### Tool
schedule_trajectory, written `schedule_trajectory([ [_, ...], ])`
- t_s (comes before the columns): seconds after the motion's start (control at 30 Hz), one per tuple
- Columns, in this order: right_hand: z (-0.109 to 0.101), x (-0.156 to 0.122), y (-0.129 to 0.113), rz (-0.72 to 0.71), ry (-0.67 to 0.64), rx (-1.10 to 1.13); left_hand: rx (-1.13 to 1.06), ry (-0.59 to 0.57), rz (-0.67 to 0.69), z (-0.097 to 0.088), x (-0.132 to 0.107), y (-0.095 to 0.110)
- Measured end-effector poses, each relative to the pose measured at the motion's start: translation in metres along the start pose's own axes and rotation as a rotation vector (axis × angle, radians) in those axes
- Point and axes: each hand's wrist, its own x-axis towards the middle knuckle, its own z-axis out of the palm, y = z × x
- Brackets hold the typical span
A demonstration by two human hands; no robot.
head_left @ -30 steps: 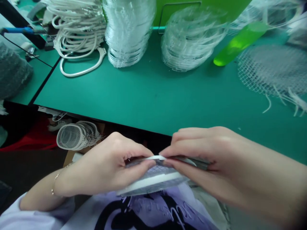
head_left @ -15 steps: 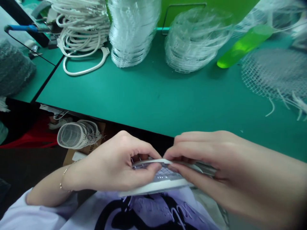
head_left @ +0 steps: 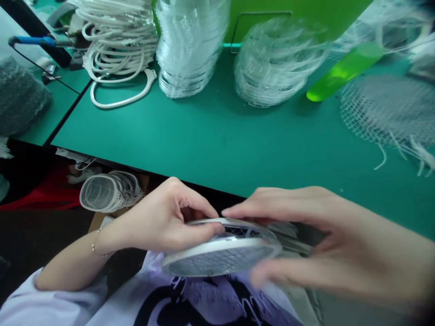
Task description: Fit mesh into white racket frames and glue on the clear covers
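My left hand (head_left: 166, 222) pinches the left rim of a white oval frame with wire mesh (head_left: 220, 249), held edge-on just in front of the green table's (head_left: 210, 136) near edge, over my lap. Thumb and fingers are closed on the frame. My right hand (head_left: 319, 240) grips the frame's right side, fingers stretched over the top and thumb blurred beneath it. The mesh shows through the frame's underside.
On the table stand stacks of clear mesh pieces (head_left: 190, 45) (head_left: 275, 63), a pile of white frames (head_left: 115, 40), loose mesh (head_left: 384, 108) at right and a green bottle (head_left: 340, 72). Below the table at left lies a pile of assembled meshed frames (head_left: 107, 192).
The frame has tilted so its flat meshed underside faces me more. My right hand's fingers have straightened out over its top, and both hands shifted slightly.
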Motion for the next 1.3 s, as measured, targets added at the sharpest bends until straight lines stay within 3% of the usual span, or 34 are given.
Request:
schedule_trajectory([
  [0.23,0.024,-0.004,0.005,-0.289,0.188,-0.011,-0.112,0.034,0.023,0.0,0.001,-0.008],
  [0.33,0.029,-0.007,0.009,-0.281,0.249,-0.017,-0.162,0.036,-0.054,-0.001,-0.003,-0.008],
  [0.43,0.032,-0.012,0.014,-0.162,0.313,-0.045,-0.182,-0.005,-0.069,-0.001,-0.01,-0.008],
  [0.53,0.03,-0.013,0.017,-0.114,0.215,-0.059,-0.087,0.017,-0.017,0.002,-0.018,-0.008],
  [0.67,0.025,-0.003,0.016,-0.163,0.043,-0.105,0.026,0.046,0.022,0.008,-0.022,-0.008],
  [0.77,0.025,0.003,0.017,-0.224,0.025,-0.088,0.012,0.068,0.049,0.01,-0.018,-0.009],
  [0.9,0.025,0.001,0.024,-0.149,0.167,0.007,-0.232,0.117,-0.069,0.006,-0.016,-0.015],
  [1.03,0.015,-0.004,0.033,0.094,0.481,0.048,-0.268,0.274,-0.132,-0.009,-0.016,-0.021],
  [1.13,0.007,0.003,0.047,0.205,0.545,0.082,-0.156,0.335,-0.09,-0.027,0.006,-0.024],
  [1.2,0.002,0.016,0.062,0.248,0.53,0.095,-0.042,0.335,-0.048,-0.042,0.036,-0.026],
  [1.3,-0.005,0.04,0.09,0.36,0.624,0.139,0.287,0.35,-0.033,-0.062,0.089,-0.029],
])
